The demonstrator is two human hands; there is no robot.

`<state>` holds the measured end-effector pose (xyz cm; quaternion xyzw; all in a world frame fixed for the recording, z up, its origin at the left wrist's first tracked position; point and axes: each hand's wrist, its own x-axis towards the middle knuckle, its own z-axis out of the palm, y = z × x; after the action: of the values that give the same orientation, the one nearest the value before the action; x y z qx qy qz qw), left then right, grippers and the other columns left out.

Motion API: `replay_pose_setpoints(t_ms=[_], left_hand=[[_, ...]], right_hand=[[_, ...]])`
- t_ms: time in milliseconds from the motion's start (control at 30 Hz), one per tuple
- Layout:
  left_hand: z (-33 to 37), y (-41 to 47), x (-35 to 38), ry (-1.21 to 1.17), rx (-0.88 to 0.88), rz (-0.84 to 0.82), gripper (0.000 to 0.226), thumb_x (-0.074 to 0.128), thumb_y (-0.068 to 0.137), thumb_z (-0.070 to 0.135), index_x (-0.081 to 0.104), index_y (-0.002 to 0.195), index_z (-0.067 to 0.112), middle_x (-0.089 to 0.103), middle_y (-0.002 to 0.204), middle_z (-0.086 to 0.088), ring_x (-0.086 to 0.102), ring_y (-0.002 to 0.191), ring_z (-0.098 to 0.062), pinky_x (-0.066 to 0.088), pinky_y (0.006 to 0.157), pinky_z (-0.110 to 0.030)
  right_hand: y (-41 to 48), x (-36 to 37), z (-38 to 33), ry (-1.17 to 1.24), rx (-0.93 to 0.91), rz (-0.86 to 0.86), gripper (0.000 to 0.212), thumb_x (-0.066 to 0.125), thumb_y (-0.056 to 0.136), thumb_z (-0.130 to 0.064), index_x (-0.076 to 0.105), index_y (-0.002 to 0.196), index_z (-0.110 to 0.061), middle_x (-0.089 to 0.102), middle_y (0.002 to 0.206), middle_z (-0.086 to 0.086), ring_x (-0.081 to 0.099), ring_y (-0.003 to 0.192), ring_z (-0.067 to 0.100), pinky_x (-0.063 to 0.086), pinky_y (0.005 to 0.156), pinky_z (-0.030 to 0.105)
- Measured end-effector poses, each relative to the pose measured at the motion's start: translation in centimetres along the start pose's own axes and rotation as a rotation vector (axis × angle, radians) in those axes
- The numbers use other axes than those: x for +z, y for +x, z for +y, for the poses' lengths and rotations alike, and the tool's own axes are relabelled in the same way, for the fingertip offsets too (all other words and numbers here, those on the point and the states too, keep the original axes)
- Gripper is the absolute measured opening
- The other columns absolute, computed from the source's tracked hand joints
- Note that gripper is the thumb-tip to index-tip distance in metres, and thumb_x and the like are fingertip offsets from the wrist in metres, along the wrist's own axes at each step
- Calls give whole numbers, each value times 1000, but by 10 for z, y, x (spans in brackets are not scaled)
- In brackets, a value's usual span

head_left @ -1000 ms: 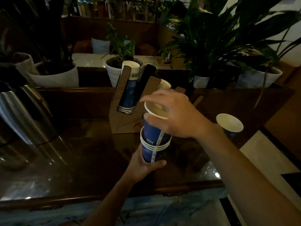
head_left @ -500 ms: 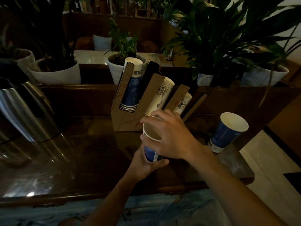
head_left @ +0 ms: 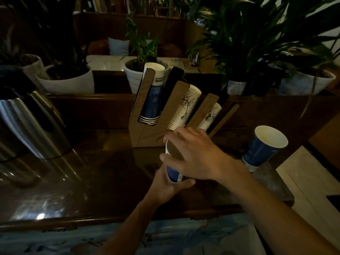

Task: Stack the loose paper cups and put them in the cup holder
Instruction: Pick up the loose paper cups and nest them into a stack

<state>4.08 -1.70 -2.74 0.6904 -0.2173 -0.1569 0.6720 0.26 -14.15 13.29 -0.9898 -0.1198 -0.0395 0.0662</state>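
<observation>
Over dark countertop (head_left: 103, 173), left hand (head_left: 165, 186) cradles blue cups (head_left: 173, 173), right hand (head_left: 196, 155) clasping rim.

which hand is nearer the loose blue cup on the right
Right. The right hand grips the rim of the stacked cups, with its wrist toward the loose cup. The left hand holds the stack's base, farther from it.

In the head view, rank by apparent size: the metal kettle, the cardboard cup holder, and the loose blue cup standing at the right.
1. metal kettle: largest, though it is cut off by the frame and nearest the camera, which inflates it.
2. cardboard cup holder: clearly smaller.
3. loose blue cup: smallest.
</observation>
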Motion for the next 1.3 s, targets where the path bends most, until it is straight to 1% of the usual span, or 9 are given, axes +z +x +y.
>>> replay_pose_setpoints(t_ms=[100,200,400,633,767,833,1033,1167,1300], left_hand=[[1,-1,1,14,-14,8,72,95,71,26,58,132,19,75,123,10,72,114,-8,59,90,-22],[1,0,0,17,-18,16,73,95,71,25,58,134,15,74,125,3,72,115,-13,61,94,-31],[-2,1,-1,22,-40,19,72,97,70,28,61,131,14,76,122,0,73,112,-15,61,91,-32],[2,0,0,39,-11,4,66,96,72,30,62,128,21,75,122,11,72,112,-5,58,86,-17],[-1,2,0,37,51,-13,72,94,75,25,56,136,21,72,130,7,71,118,-15,61,89,-29],[2,3,1,61,96,-5,79,95,76,27,50,141,34,66,137,14,67,124,-9,61,93,-31],[3,3,1,63,111,-10,85,95,77,24,45,142,48,61,143,18,64,127,-5,59,95,-26],[-10,5,-1,28,24,6,78,97,75,20,55,141,24,69,136,2,67,125,-18,58,102,-49],[-14,5,-1,23,-24,38,80,99,70,25,57,138,9,72,132,-6,69,124,-25,54,105,-56]], right_hand=[[20,-12,-2,9,-93,-145,43,31,95,-61,59,104,-31,53,101,-9,52,101,12,37,102,46],[35,-12,-10,18,-169,-215,36,42,97,-44,66,81,-22,57,85,-9,55,84,12,46,89,44],[38,-4,-9,-4,-213,-163,36,37,94,-41,64,76,-24,52,81,-12,48,82,11,39,88,44],[27,0,-9,-3,-103,-153,53,19,98,-60,57,122,-31,55,119,-4,46,113,17,33,100,45],[-3,11,0,-29,-126,60,52,23,103,-53,51,141,-32,47,147,1,36,141,21,29,114,47],[-12,16,1,-34,-128,117,48,28,105,-48,47,146,-32,42,154,1,28,148,22,24,118,46],[-6,12,-2,-43,-137,114,46,29,103,-43,50,143,-32,44,152,-2,33,143,16,27,114,47],[-4,3,16,113,-199,2,49,29,104,-50,41,150,-36,33,160,-2,22,148,11,19,117,36],[-1,4,28,265,-196,67,38,41,105,-33,53,140,-23,51,135,-1,44,126,12,37,105,33]])
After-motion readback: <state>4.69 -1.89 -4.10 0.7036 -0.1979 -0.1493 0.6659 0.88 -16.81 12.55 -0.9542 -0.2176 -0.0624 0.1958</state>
